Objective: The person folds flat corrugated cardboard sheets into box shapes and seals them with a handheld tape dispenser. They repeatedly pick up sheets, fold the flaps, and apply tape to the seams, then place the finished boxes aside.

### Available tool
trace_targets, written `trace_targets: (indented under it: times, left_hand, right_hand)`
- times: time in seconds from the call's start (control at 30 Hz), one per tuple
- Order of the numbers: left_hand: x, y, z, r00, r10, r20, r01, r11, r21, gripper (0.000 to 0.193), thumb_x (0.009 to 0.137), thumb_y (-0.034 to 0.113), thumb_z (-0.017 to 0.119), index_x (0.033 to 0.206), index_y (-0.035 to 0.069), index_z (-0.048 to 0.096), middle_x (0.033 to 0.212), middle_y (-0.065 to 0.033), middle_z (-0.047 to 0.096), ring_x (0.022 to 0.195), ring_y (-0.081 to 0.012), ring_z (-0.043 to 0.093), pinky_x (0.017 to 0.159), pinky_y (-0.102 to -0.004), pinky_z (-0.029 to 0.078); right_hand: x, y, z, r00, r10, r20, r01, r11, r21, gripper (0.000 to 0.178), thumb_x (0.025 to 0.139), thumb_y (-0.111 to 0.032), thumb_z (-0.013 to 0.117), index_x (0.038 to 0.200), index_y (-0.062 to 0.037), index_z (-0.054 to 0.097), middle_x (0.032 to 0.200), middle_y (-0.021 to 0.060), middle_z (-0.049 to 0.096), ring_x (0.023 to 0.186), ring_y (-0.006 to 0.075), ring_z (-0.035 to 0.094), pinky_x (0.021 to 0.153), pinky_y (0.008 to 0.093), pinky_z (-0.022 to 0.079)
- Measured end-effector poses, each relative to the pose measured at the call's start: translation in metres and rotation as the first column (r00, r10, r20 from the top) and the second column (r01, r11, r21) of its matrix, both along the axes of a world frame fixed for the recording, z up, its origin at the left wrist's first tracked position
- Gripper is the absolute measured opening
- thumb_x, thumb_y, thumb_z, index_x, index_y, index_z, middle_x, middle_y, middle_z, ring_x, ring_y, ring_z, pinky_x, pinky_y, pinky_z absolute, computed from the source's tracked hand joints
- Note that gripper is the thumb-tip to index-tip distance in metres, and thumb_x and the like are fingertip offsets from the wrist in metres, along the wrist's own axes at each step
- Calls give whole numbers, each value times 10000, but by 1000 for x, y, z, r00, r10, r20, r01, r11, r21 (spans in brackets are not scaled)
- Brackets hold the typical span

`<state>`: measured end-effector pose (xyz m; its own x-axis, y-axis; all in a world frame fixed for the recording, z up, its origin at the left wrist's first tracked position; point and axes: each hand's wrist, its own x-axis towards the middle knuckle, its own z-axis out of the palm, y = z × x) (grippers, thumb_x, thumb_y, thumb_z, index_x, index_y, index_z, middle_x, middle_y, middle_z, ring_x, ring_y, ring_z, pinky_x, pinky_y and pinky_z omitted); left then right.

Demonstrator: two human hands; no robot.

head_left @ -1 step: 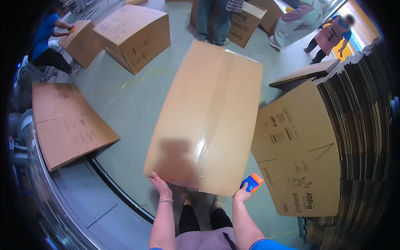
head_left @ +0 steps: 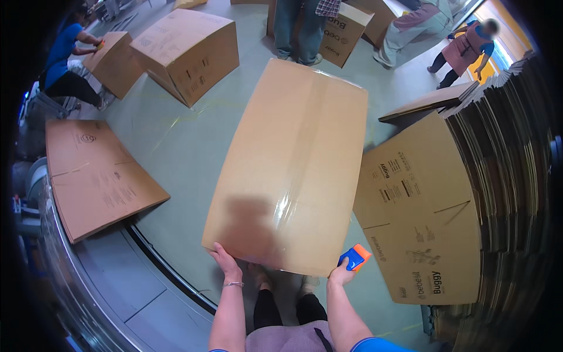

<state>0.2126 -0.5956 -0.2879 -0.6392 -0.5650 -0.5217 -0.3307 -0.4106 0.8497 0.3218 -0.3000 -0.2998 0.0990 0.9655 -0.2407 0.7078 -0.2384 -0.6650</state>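
Note:
A large brown cardboard box point(head_left: 293, 158) stands right in front of me, its top closed with a strip of clear tape along the middle. At its near left corner my left hand point(head_left: 226, 264) grips the edge, thumb on top and fingers partly hidden. My right hand point(head_left: 340, 274) is closed around a blue and orange tape dispenser point(head_left: 355, 257) and rests against the near right corner of the box. The underside of the box is out of sight.
Flattened cartons point(head_left: 498, 152) are stacked high on the right, with a printed carton point(head_left: 422, 217) leaning against them. A folded carton point(head_left: 99, 176) lies left beside a metal-edged conveyor point(head_left: 146, 287). Beyond are a closed box point(head_left: 187, 53) and several people, one in blue point(head_left: 64, 58) at a box.
My hands and the box hold almost the same place. In the background, the person in light grey trousers has shifted slightly to the left.

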Motion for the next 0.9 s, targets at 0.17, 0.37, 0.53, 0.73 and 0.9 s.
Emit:
trace_targets:
  times: [0.17, 0.37, 0.53, 0.73, 0.9]
  left_hand:
    - [-2, -11, -11, 998, -68, 9, 68, 997, 19, 736, 1017, 341, 503, 1557, 124, 51, 1555, -112, 264, 1378, -269, 341, 1133, -414, 310]
    - [-48, -16, 28, 974, -174, 143, 146, 971, 191, 702, 998, 371, 534, 1545, 232, 118, 1498, -73, 357, 1285, -258, 448, 970, -524, 458]
    - [-9, 26, 23, 852, -447, 271, 299, 842, 449, 684, 950, 456, 602, 1498, 220, 266, 1368, -90, 476, 1129, -312, 562, 878, -525, 513]
    - [-62, -12, 17, 979, -150, 139, 10, 713, 701, 540, 964, 360, 599, 1379, 60, 429, 1281, -165, 531, 1106, -395, 585, 944, -524, 530]
    - [-190, -39, 45, 988, -115, -104, 153, 834, 531, 488, 945, 270, 609, 1337, 27, 448, 1297, -174, 543, 1127, -374, 558, 961, -545, 503]
  right_hand:
    - [-1, -3, -5, 997, -27, -73, 24, 999, -34, 472, 892, -262, 704, 1169, 70, 516, 1103, 206, 653, 961, 334, 645, 858, 428, 490]
    - [-37, -36, 2, 997, 64, 52, -62, 997, -36, 561, 869, -294, 722, 1215, 83, 491, 1115, 234, 646, 997, 389, 630, 899, 443, 478]
    - [-100, -121, -21, 859, 469, -207, -506, 840, -195, 458, 888, -258, 708, 1168, 72, 556, 1059, 161, 657, 949, 252, 621, 883, 380, 475]
    - [-115, -114, 40, 736, 519, -435, -672, 638, -376, 387, 857, -230, 739, 1110, 42, 630, 1021, 116, 687, 923, 174, 630, 853, 323, 495]
    - [-31, -32, 47, 697, 704, -137, -711, 654, -259, 551, 767, -301, 806, 1127, 51, 584, 1027, 195, 694, 944, 286, 681, 833, 402, 536]
